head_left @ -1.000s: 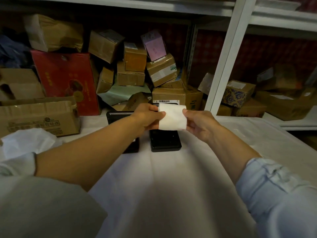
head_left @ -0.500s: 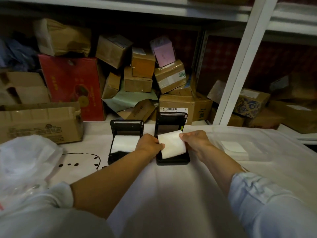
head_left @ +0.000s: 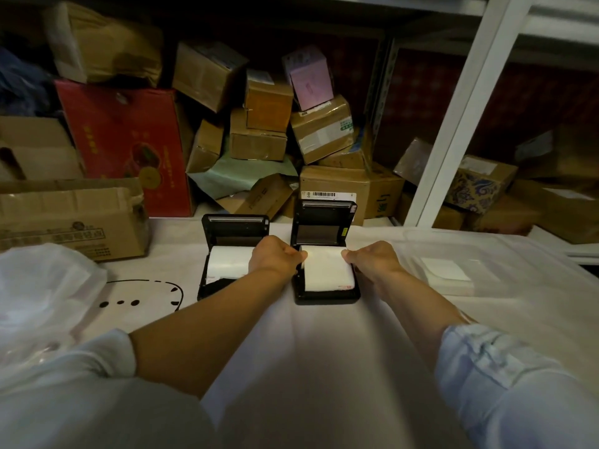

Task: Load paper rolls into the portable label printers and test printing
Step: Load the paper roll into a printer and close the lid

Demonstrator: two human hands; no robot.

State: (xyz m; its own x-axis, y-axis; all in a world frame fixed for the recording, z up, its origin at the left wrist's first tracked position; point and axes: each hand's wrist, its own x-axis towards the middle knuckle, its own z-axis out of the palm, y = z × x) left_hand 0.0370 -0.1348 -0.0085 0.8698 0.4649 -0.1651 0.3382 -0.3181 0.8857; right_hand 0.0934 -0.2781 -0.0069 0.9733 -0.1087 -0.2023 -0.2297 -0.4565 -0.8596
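Observation:
Two black label printers stand side by side on the white cloth, both with lids up. The right printer [head_left: 326, 298] holds a white paper roll [head_left: 327, 272] lying in its bay. My left hand [head_left: 275, 259] pinches the roll's left end and my right hand [head_left: 372, 259] pinches its right end. The left printer [head_left: 227, 226] has its own white roll [head_left: 228, 264] inside, partly hidden behind my left wrist.
A clear plastic bin [head_left: 479, 254] with white label stock lies to the right. A crumpled plastic bag [head_left: 42, 286] sits at the left. Stacked cardboard boxes [head_left: 265, 124] fill the shelf behind, and a white shelf post [head_left: 453, 124] rises at the right.
Both hands carried the paper roll from above the printers down into the right printer's bay. The view tilted downward, so the printers appear lower and closer.

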